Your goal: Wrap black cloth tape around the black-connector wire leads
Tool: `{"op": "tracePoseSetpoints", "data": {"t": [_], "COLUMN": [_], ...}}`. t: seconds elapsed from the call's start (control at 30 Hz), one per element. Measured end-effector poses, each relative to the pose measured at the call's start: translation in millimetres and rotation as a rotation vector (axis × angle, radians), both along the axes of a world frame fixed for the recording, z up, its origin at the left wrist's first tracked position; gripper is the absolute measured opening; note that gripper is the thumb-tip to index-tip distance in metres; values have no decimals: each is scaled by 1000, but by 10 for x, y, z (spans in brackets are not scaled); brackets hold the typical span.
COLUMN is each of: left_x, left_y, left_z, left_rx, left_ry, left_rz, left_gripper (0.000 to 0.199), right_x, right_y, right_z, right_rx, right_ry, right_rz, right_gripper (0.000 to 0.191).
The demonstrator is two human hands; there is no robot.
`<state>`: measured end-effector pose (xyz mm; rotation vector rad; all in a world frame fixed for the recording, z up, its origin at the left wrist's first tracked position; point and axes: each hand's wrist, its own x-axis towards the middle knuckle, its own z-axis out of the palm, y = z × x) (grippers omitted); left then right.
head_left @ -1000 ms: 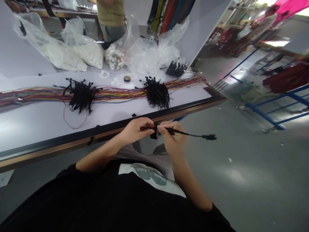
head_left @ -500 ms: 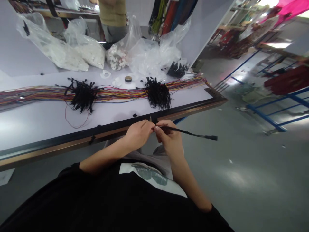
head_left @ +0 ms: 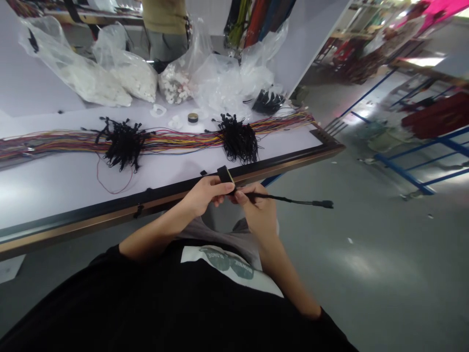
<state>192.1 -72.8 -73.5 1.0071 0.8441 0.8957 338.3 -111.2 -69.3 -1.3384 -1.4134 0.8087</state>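
Just off the table's front edge my two hands meet. My left hand [head_left: 207,194] is closed, with its thumb against a roll of black tape [head_left: 223,173] that stands on edge above the fingers. My right hand [head_left: 261,209] pinches a thin black cable [head_left: 281,198] close to the roll. The cable's free end sticks out to the right over the floor and ends in a black connector [head_left: 323,204]. My fingers hide the spot where tape and cable come together.
On the white table [head_left: 161,171], long bundled coloured wires [head_left: 183,142] carry two heaps of black connectors [head_left: 124,144], [head_left: 239,139]. Another tape roll [head_left: 192,117] lies behind them. Plastic bags of white parts [head_left: 178,83] line the back. A blue metal frame [head_left: 403,173] stands right.
My left hand has turned, and the tape roll now shows broad side up above its fingers. My right hand keeps its pinch; the cable's connector end has shifted slightly right and up.
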Motion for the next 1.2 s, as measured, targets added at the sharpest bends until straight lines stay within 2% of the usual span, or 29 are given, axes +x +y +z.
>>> {"op": "tracePoseSetpoints", "data": {"t": [0.13,0.23,0.3,0.37,0.43,0.53,0.67,0.77,0.83,0.93,1.1,1.2], "left_x": [47,-6,-85,-165,-211,-194,-109,-76,-66,-50,-13,2], "left_y": [-83,-165,-197,-204,-192,-160,-117,-88,-72,-58,-46,-41], "left_z": [-42,-16,18,50,68,73,63,23,-13,-41,-18,-8], "left_rx": [122,309,502,663,699,682,858,956,960,848,625,496], "left_ry": [-64,34,184,293,334,453,660,722,762,834,885,804], "left_rz": [90,115,45,-97,-165,-83,-13,35,75,111,54,-1], "left_gripper": [38,45,56,61,48,26,7,10,13,12,12,15], "right_x": [-1,28,63,97,117,101,39,20,23,23,-12,-18], "right_y": [31,85,112,124,123,117,103,82,65,38,-30,-52], "right_z": [-113,-175,-187,-170,-127,-55,-39,-74,-84,-51,86,125], "right_rx": [-55,-51,-34,-24,-15,59,188,172,97,-2,68,111], "right_ry": [189,261,240,203,191,126,18,12,-67,-329,-873,-1073], "right_rz": [-17,-24,-24,8,90,186,115,83,109,172,147,130], "right_gripper": [20,23,23,19,16,11,11,13,11,21,23,27]}}
